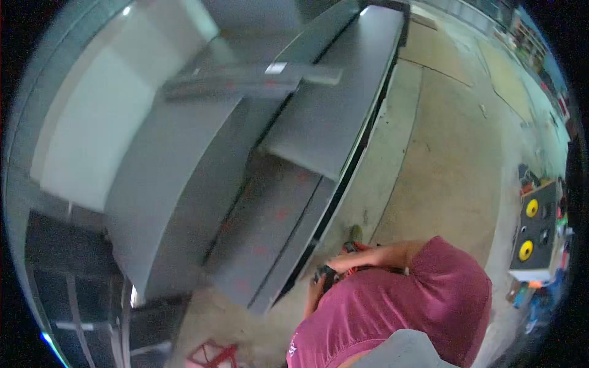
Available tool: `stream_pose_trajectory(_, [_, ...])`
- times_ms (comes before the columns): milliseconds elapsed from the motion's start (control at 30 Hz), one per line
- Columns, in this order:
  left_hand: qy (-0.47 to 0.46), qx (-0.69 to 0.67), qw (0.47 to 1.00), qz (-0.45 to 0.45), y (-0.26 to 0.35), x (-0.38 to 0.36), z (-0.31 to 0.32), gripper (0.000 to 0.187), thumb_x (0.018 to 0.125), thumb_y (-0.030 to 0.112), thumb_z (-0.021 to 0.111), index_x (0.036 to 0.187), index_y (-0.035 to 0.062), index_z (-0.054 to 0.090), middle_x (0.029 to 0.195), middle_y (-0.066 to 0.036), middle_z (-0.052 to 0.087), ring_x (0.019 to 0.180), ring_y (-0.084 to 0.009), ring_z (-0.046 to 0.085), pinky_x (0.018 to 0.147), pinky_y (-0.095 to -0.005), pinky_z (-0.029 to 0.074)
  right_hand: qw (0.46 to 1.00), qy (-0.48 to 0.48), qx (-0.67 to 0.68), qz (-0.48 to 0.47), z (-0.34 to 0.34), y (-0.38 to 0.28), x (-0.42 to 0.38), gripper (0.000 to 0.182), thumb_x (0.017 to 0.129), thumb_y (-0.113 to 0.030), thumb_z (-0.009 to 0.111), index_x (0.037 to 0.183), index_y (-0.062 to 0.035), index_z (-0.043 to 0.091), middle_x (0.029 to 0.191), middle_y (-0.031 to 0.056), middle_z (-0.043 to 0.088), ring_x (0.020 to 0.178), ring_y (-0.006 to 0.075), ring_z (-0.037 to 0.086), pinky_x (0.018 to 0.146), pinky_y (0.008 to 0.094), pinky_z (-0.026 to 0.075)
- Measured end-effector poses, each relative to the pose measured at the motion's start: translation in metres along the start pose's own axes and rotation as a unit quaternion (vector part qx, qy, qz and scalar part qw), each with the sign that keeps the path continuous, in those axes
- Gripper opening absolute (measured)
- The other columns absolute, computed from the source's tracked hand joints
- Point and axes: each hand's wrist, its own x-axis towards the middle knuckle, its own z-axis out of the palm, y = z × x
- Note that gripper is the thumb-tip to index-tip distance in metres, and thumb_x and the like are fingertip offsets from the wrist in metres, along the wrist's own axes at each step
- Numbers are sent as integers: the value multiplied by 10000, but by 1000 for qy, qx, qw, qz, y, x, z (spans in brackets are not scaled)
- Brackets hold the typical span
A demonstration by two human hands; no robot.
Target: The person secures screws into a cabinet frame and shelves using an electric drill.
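Note:
A black-and-red tool (350,270) sits close against my body, blurred and partly covered by my forearm; its exact kind does not show. My right hand (335,264) reaches across from the right and is closed on it. My left hand (316,286) is low beside the tool's black end (325,275), with its fingers hidden. Just beyond my hands runs the edge of a long dark grey panel assembly (264,227), with faint red marks on its near part. A raised grey panel (331,110) lies over its farther part.
Large grey curved panels (184,184) stand at left. A red metal frame (211,354) is on the floor at the bottom. To the right are concrete floor (454,153) and a black box with yellow discs (532,230), among assorted items.

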Motion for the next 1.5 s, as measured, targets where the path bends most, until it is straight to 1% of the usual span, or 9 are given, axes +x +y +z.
stream_pose_trajectory(133, [-176,171,912,328,-20,149,61,785,747,525,605,1211,-79,418,1151,-230,519,1005,-293,531,832,-363,418,977,212,-19,0,-4,112,-37,308,693,-200,607,938,-22,551,859,180,611,857,356,592,699,454,470])
stream_pose_trajectory(233, [-115,225,960,125,162,104,112,860,751,611,533,1263,-58,361,1210,-217,465,1011,-318,521,826,-367,425,977,75,80,181,-96,115,-135,350,665,-201,643,966,-56,537,838,149,606,797,342,593,642,455,473])
stream_pose_trajectory(300, [-163,197,961,108,244,91,144,893,748,683,456,1310,2,323,1215,-200,451,988,-304,538,782,-368,449,930,272,82,234,-89,164,-177,376,674,-216,633,988,-40,525,838,149,615,753,349,601,611,471,473])
stream_pose_trajectory(500, [-373,17,926,51,337,168,242,657,837,572,456,1295,114,344,1062,-76,549,780,-175,590,691,-324,463,759,429,347,344,-112,217,-301,379,701,-224,608,1027,-47,530,861,180,624,801,335,609,655,440,475])
stream_pose_trajectory(967, [-253,232,935,89,513,431,411,214,779,207,496,628,83,584,586,-14,504,481,-131,454,420,-301,339,357,568,653,351,-199,492,-434,306,692,-273,654,868,-45,550,655,24,529,589,145,515,521,308,419])
stream_pose_trajectory(1000, [-278,199,894,289,517,465,425,195,804,223,518,701,74,591,581,-6,481,482,-115,451,407,-292,345,291,600,672,322,-217,508,-443,338,681,-293,662,877,-48,538,672,23,521,592,148,508,518,305,414])
stream_pose_trajectory(1067, [-248,59,965,65,604,447,468,187,839,239,558,855,52,564,612,15,473,470,-83,435,393,-228,348,325,621,686,199,-231,548,-471,400,661,-328,675,934,-92,505,723,23,500,620,148,496,515,298,403])
stream_pose_trajectory(1367, [-326,188,917,130,811,474,645,342,841,351,553,748,26,601,602,-12,524,516,-79,493,474,-225,416,391,648,551,351,-278,743,-556,331,722,-318,668,873,-72,506,700,12,515,613,113,495,540,285,406])
stream_pose_trajectory(1500, [-331,256,892,171,833,518,726,361,856,372,540,848,20,619,626,-15,532,539,-91,489,491,-235,407,339,673,601,265,-368,829,-636,307,729,-287,662,901,-83,510,694,9,498,626,112,489,547,277,394])
